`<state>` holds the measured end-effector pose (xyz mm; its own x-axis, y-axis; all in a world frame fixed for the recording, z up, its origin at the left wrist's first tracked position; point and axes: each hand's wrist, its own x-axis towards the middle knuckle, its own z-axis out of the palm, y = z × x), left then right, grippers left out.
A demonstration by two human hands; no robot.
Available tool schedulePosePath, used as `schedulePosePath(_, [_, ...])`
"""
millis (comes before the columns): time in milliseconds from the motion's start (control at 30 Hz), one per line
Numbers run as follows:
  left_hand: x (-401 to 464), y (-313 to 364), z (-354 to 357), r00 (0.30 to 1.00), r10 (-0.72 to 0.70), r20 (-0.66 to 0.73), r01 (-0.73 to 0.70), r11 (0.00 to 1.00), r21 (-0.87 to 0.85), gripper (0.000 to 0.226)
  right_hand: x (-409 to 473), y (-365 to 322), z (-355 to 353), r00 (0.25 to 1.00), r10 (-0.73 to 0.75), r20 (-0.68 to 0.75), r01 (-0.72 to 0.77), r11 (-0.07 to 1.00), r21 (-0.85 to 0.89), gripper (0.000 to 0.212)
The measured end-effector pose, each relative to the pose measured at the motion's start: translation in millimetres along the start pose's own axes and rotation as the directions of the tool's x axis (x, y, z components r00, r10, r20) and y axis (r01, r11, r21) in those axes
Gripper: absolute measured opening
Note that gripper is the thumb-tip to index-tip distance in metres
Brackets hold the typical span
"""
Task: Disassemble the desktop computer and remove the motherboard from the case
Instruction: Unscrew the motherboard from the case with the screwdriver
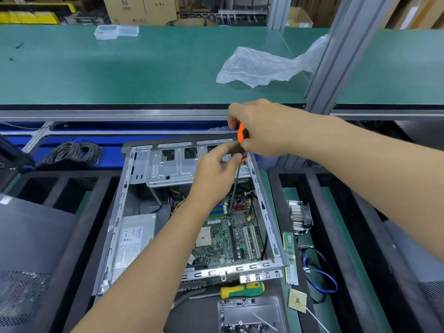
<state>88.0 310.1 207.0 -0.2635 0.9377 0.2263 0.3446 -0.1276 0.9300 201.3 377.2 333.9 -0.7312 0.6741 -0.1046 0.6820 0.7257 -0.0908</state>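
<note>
Two bare hands work over an open computer case (pixel 265 213) lying on the near table (pixel 310 248), side panel off. Right hand (pixel 262 128) grips the top of an orange-and-black screwdriver (pixel 243 134), fingers curled round the handle. Left hand (pixel 216 171) pinches the lower handle, thumb and fingertips closed on it, just below the right hand. Screwdriver shaft runs down, nearly upright, tip touching the motherboard (pixel 230 236) near its far edge, beside the blue and green memory slots (pixel 217 209).

Motherboard sits flat inside the case, right half, still in place; white expansion slots at its near right, bare CPU socket (pixel 203 239) at its left. Power supply (pixel 131 236) fills the case's near left corner. Metal drive cage (pixel 165 167) spans the far end of the case.

Near the case, on the table: yellow-and-green screwdriver (pixel 242 290) lying flat, and a clear tray (pixel 249 313) holding small dark screws. Right of the case: two memory sticks (pixel 289 258) end to end, a heatsink with fan (pixel 300 216), a blue cable (pixel 322 280), a CPU chip (pixel 297 300). Coiled grey cable (pixel 74 152) lies far left. Green far table (pixel 144 68) carries a crumpled plastic bag (pixel 259 66) and a clear plastic box (pixel 115 31).
</note>
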Motion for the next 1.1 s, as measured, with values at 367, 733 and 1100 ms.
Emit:
schedulePosePath(367, [3.2, -5.0, 3.6, 0.996, -0.020, -0.083, 0.022, 1.000, 0.018, 0.026, 5.7, 3.0, 7.6, 0.984, 0.122, -0.129, -0.129, 0.990, -0.048, 0.046])
schedulePosePath(733, [4.8, -0.9, 4.6, 0.995, -0.067, -0.077, 0.067, 0.998, 0.002, 0.031, 4.9, 5.0, 6.5, 0.986, 0.105, -0.133, -0.110, 0.994, -0.030, 0.055])
schedulePosePath(1100, [4.8, -0.8, -0.9, 0.999, -0.043, -0.008, 0.043, 0.999, 0.013, 0.017, 0.9, 8.5, 3.4, 0.999, 0.022, -0.047, -0.022, 1.000, -0.005, 0.051])
